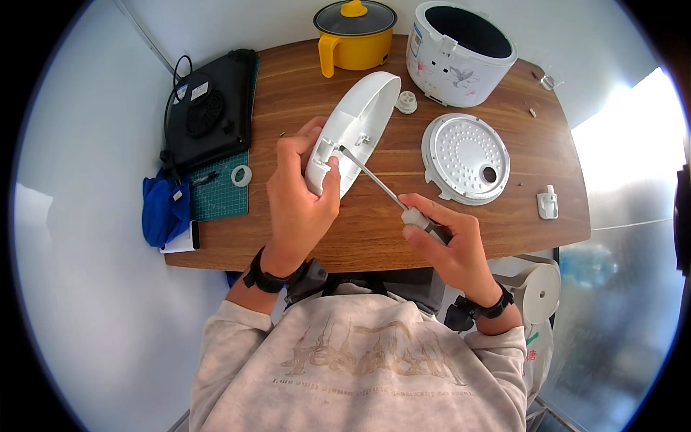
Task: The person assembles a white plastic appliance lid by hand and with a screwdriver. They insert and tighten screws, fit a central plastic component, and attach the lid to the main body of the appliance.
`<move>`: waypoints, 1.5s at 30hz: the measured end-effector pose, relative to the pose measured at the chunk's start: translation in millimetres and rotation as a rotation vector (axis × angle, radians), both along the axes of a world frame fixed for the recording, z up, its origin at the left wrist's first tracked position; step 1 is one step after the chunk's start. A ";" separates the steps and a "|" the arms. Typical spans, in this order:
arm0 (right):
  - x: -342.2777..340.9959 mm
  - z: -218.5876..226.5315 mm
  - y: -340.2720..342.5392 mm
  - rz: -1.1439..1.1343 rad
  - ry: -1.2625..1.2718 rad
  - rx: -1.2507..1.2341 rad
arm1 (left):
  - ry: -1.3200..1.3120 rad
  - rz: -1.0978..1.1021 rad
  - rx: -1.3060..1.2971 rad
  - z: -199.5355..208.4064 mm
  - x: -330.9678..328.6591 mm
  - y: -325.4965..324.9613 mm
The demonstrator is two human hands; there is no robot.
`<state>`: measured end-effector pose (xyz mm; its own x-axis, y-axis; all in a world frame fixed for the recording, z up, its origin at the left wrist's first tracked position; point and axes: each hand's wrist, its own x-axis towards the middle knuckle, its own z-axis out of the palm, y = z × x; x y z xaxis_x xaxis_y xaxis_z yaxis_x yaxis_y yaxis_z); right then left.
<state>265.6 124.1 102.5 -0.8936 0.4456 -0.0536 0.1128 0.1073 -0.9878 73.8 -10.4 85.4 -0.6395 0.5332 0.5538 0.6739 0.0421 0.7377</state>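
Note:
My left hand (305, 189) grips a white plastic lid shell (350, 133) by its near end, holding it tilted above the table with its hollow inside toward the right. In my right hand (452, 241) is a screwdriver (374, 178), held by its pale and dark handle. Its tip reaches inside the shell, at the hinge end close to my left thumb. Whether the tip sits in a screw is too small to tell. Right of the shell, a round dimpled inner lid plate (471, 155) with one dark hole lies flat on the table.
At the back stand a white rice cooker body (453, 79) and a yellow pot (360, 52). A white cap (407, 102) and a white latch piece (548, 204) lie on the wooden table (302, 93). Leftward are a black induction cooker (212, 108), cutting mat (229, 198), tape roll (241, 176) and blue cloth (165, 211).

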 end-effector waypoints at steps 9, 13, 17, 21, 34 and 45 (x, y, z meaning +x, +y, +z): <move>-3.6 -11.6 -5.0 -0.078 0.193 0.639 | -0.076 0.037 0.035 -0.4 -0.3 1.8; -3.0 -10.5 5.6 -0.067 0.248 1.013 | -0.142 0.014 0.041 1.4 -0.7 -0.3; -1.4 -2.0 15.5 -0.057 0.258 1.291 | -0.110 -0.001 0.020 0.8 -3.3 -0.1; -0.6 -0.6 19.6 -0.103 0.266 1.323 | -0.172 -0.025 0.014 6.2 -0.7 -2.3; 3.9 4.5 28.2 -0.115 0.173 1.431 | -0.180 -0.057 -0.009 7.2 5.4 -4.2; 2.5 6.3 27.8 -0.131 0.168 1.440 | -0.184 -0.069 0.017 7.5 6.1 -3.4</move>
